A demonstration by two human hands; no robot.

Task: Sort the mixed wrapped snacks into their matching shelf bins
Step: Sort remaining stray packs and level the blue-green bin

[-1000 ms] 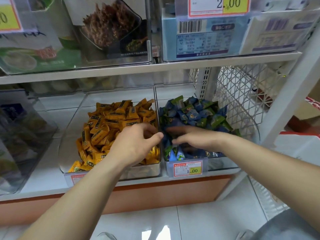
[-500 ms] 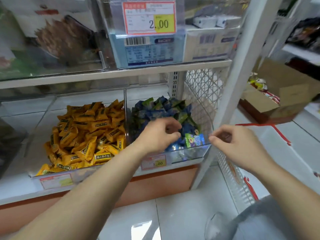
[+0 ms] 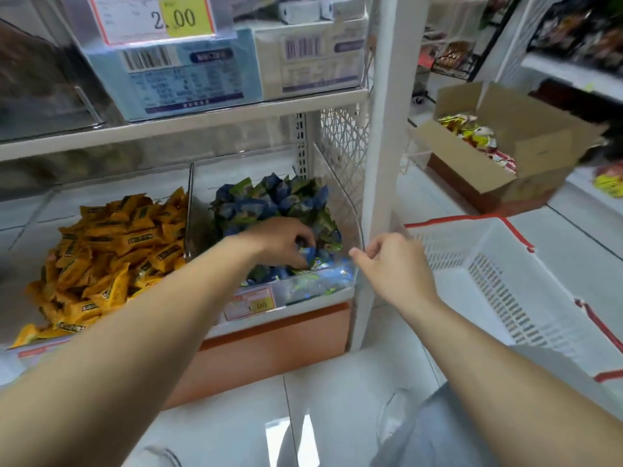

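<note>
At nine o'clock in the view, yellow snacks (image 3: pixel 108 251) fill the left bin (image 3: pixel 37 350) on the low shelf. Above it, at eleven o'clock, a 2.00 tag (image 3: pixel 151 18) hangs on the upper shelf's clear bin.

Just right of the yellow pile, at the view's centre, blue snacks (image 3: pixel 276 203) are heaped in the right bin (image 3: pixel 323 284), which has a 1.00 tag (image 3: pixel 251 303) on its front. The left hand (image 3: pixel 279 242) comes in from seven o'clock and lies on the front of this heap. Its fingers are curled down and closed on one blue wrapper.

At three o'clock from that hand, the right hand (image 3: pixel 394 264) hangs just outside the bin's front corner, in front of the white post (image 3: pixel 387 129). Its fingers are curled with the thumb against the forefinger; I cannot tell whether anything is between them.

At four o'clock a white basket (image 3: pixel 505 298) sits on the floor. At two o'clock there is an open box (image 3: pixel 526 156) with snack packs inside.
</note>
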